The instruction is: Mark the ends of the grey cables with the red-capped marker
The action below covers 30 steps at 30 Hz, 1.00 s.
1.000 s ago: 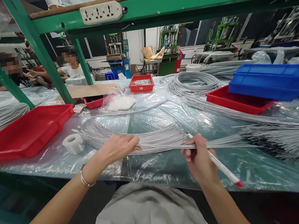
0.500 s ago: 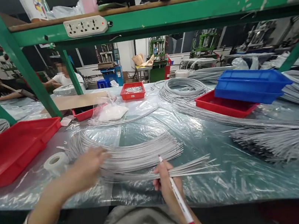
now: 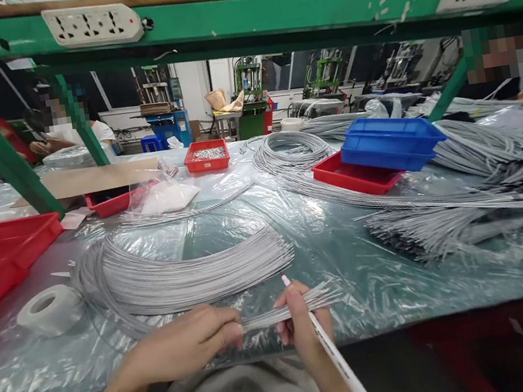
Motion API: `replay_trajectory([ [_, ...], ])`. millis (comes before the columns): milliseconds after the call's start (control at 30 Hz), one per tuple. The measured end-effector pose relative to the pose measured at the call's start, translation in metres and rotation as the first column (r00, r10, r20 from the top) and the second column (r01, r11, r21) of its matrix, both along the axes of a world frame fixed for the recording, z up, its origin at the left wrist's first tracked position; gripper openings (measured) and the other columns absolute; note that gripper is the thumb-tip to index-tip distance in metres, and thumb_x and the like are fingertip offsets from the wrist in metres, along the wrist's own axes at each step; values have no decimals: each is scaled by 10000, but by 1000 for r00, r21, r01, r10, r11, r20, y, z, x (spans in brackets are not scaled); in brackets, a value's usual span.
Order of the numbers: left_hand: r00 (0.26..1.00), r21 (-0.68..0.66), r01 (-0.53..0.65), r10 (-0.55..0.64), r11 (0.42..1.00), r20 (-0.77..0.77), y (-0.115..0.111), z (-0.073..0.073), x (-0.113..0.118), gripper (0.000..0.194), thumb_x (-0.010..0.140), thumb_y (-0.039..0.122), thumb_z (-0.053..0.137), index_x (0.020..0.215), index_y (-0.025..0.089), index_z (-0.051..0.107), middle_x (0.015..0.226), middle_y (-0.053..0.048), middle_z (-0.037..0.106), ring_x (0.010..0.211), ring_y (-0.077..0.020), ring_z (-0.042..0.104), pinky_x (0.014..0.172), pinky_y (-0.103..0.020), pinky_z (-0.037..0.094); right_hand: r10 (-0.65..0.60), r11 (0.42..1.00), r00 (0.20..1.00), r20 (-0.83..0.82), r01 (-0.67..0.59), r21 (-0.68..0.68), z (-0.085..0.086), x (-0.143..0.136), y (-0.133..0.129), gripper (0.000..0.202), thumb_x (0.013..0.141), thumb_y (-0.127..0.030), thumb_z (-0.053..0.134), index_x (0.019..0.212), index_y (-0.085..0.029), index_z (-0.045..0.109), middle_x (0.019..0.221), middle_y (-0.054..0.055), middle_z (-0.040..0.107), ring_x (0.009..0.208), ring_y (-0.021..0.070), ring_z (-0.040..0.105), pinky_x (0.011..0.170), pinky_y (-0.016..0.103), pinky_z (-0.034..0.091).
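Observation:
Near the table's front edge, my left hand [image 3: 194,340] is closed round a small bundle of thin grey wires [image 3: 265,318]. To its right, my right hand [image 3: 302,321] grips the same bundle close to its loose ends, which fan out to the right. A white marker with a red end [image 3: 338,364] also sits in my right hand, its tip pointing up and away. Behind both hands lies a large curved bundle of grey wires [image 3: 195,278] on the plastic-covered table.
A roll of clear film [image 3: 50,311] and a red tray [image 3: 0,261] are at the left. Further right are a blue tray [image 3: 388,143] on a red tray [image 3: 356,173] and more wires [image 3: 466,218]. A green shelf beam [image 3: 265,22] crosses above.
My left hand has come down and right onto the small bundle and closed on it. My right hand still holds bundle and marker. The view has shifted to the right.

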<state>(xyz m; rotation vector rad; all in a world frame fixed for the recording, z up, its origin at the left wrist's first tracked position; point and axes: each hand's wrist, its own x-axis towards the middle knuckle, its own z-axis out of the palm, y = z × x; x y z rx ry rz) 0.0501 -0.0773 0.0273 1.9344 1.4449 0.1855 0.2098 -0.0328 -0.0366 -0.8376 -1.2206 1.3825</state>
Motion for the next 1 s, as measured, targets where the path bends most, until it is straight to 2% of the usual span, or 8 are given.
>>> replay_trajectory([
  [200,987,117,-98,81,988,139,0,-6,27,332,910,421,298,842,208,542,814,2,555,816,-144,484,712,-235,343,23,977,999,39,-31,212,7,15,17,343,775,-460,489,597,-169,509,409,-2,455,342,105,406,330,213,313],
  [367,998,113,-16,9,993,60,2,-4,23,363,920,398,265,797,185,531,775,-15,560,762,-143,508,657,-240,345,-107,925,957,-269,195,325,21,57,38,268,792,-395,447,855,-195,614,760,66,655,760,230,623,645,348,502],
  [500,999,153,-1,-6,988,44,5,-9,29,377,919,418,265,812,183,540,754,-9,566,706,-138,518,606,-248,329,46,836,990,135,-112,538,28,48,20,258,819,-326,443,992,-222,605,1001,69,618,1060,251,508,950,426,347],
  [600,998,188,2,-15,982,69,5,-13,35,375,918,414,275,833,176,552,806,-19,578,735,-141,524,623,-250,333,172,793,930,325,-326,515,27,34,6,272,817,-296,443,1040,-219,578,1040,65,600,1081,233,490,945,392,359],
  [733,991,145,-57,39,988,127,0,-11,31,371,919,419,280,844,191,562,808,-6,580,780,-133,517,672,-238,342,18,882,999,33,-31,471,22,43,12,249,832,-311,444,1052,-246,539,1043,61,592,1002,225,541,843,375,437],
  [800,986,136,-91,70,987,150,-1,-8,27,350,921,411,286,855,210,564,801,10,575,802,-125,505,696,-230,337,-59,865,996,67,18,501,18,55,19,219,808,-353,475,970,-223,547,890,55,627,811,196,596,680,294,475],
  [933,993,161,-52,34,986,115,-1,-4,25,361,921,408,282,801,188,542,707,4,536,721,-123,482,647,-233,317,272,847,883,382,-408,341,9,62,21,222,764,-390,518,729,-171,518,510,2,539,434,115,479,434,207,364],
  [1000,995,151,-12,-4,989,101,0,-2,27,360,924,399,273,754,173,496,650,7,518,659,-116,469,610,-229,308,388,844,830,401,-495,208,6,56,17,267,795,-384,490,654,-157,494,459,-1,499,398,99,446,414,195,332],
])
